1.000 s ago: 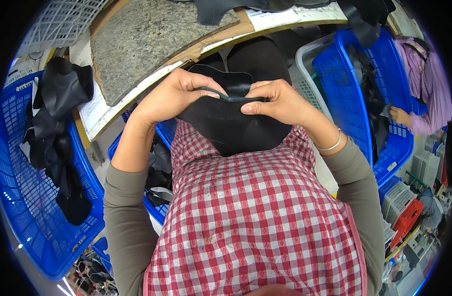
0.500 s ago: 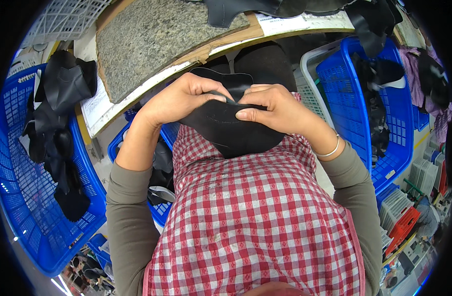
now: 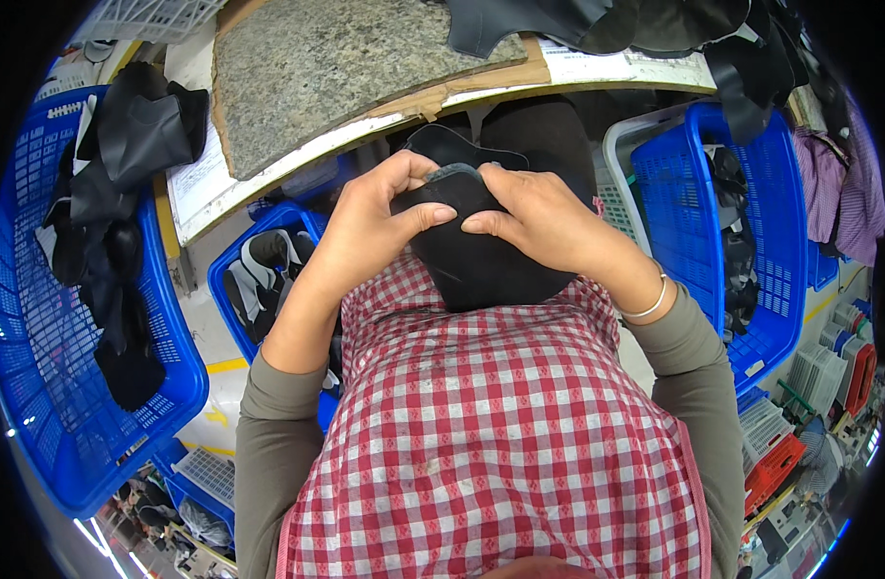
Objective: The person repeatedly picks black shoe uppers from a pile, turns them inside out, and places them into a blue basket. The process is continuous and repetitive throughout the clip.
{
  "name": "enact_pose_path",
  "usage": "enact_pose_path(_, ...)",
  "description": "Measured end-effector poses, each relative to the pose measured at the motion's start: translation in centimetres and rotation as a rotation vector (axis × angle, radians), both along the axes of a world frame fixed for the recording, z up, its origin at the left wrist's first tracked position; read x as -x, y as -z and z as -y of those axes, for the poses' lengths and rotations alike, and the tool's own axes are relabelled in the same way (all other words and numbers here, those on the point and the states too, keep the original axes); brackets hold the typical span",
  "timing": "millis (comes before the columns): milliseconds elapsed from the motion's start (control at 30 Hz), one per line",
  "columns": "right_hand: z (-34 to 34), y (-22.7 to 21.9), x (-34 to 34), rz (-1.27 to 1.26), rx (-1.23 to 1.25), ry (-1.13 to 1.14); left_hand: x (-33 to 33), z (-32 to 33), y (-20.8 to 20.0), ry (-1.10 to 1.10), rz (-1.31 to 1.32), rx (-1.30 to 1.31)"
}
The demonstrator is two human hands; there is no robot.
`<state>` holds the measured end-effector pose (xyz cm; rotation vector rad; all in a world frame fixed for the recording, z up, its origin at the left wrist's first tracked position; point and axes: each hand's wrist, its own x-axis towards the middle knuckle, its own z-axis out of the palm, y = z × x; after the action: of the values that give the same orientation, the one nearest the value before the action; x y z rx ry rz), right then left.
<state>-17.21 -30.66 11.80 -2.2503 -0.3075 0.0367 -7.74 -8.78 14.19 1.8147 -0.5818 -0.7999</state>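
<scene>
A black leather shoe upper (image 3: 486, 261) is held in front of my lap, above the red checked apron (image 3: 481, 405). My left hand (image 3: 389, 207) pinches its upper left edge, thumb on the near face and fingers behind. On the other side of the same rounded edge, my right hand (image 3: 534, 212) grips with its thumb flat on the near face. The two thumb tips lie close together. A curved flap of the black piece rises behind my fingers, and its far side is hidden.
A worn stone slab (image 3: 317, 77) lies on the workbench (image 3: 196, 207) ahead, with black leather pieces (image 3: 597, 24) at its right. Blue baskets stand left (image 3: 37, 386), under the bench (image 3: 225, 289) and right (image 3: 674, 193), holding black pieces.
The shoe upper has been turned so a rounded edge now points up between my hands. My left hand has shifted right and slightly down, its thumb now pressed on the near face.
</scene>
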Motion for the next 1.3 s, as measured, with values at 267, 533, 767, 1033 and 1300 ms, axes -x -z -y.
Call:
enact_pose_path(267, 0.4, 0.1, 0.3, 0.059, 0.03, -0.037, 0.1, 0.6, 0.2, -0.014, -0.005, 0.032)
enact_pose_path(533, 0.5, 0.2, 2.2, -0.014, 0.008, 0.14, 1.1, 1.3, 0.5, -0.12, -0.155, 0.154)
enact_pose_path(767, 2.4, 0.2, 3.8, 0.053, 0.084, 0.161, 2.2, 1.9, 1.3, -0.146, -0.021, 0.193)
enact_pose_path(1033, -0.8, 0.0, 2.2, 0.171, -0.078, 0.277, 2.7, 2.4, 2.1, -0.122, 0.062, 0.334)
enact_pose_path(1300, 2.3, 1.7, 3.1, 0.166, -0.202, 0.304, 1.2, -6.6, -3.0, -0.664, 0.131, 0.526)
